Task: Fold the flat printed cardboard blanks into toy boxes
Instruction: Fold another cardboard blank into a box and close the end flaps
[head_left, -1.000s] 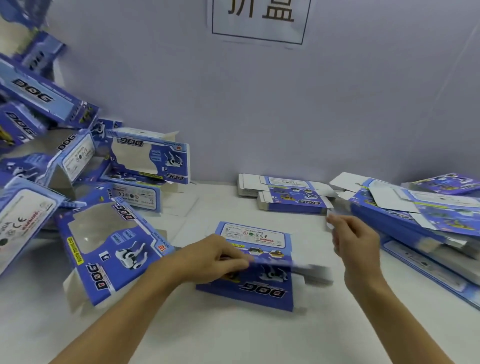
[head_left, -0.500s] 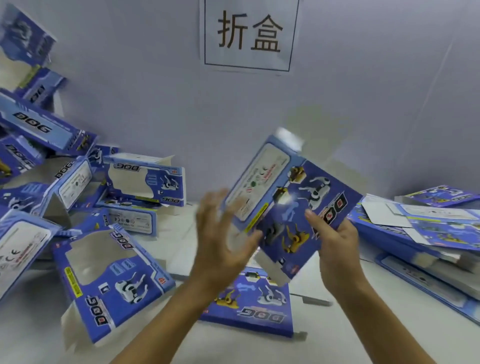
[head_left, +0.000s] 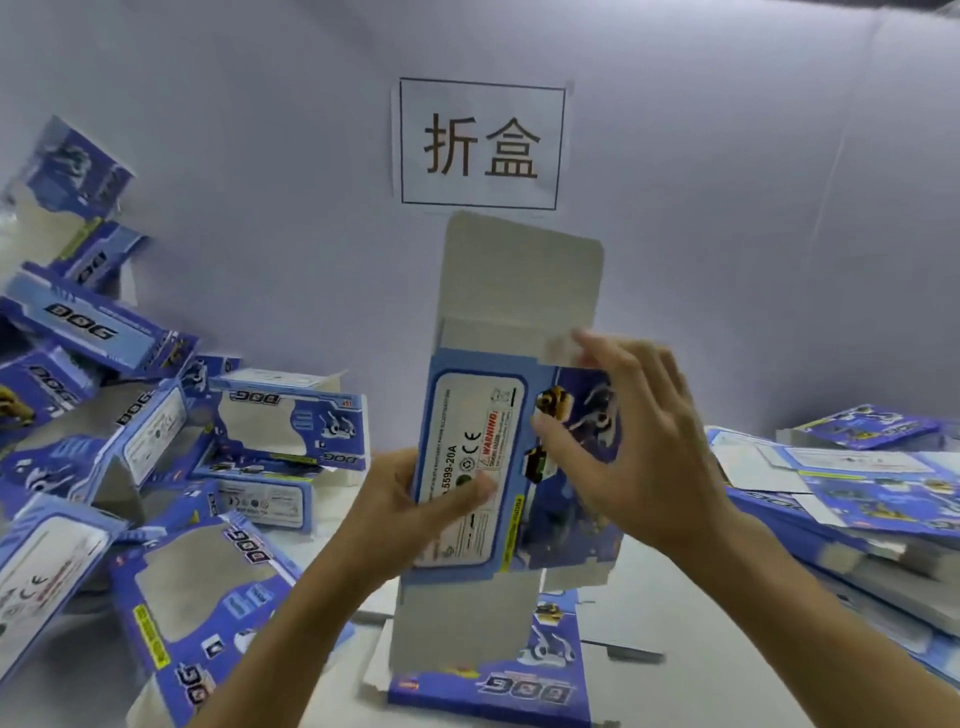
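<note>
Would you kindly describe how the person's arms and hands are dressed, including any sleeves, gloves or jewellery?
Both forearms are bare as far as the frame shows, with no sleeve in view. The left hand and the right hand wear no gloves, and no ring, watch or bracelet is visible on either. The picture is slightly motion-blurred, so very small items could be missed.

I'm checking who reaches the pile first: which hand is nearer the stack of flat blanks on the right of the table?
Right. The right hand presses the raised blank on the side facing the stack of flat blanks; the left hand grips that blank's far edge.
</note>
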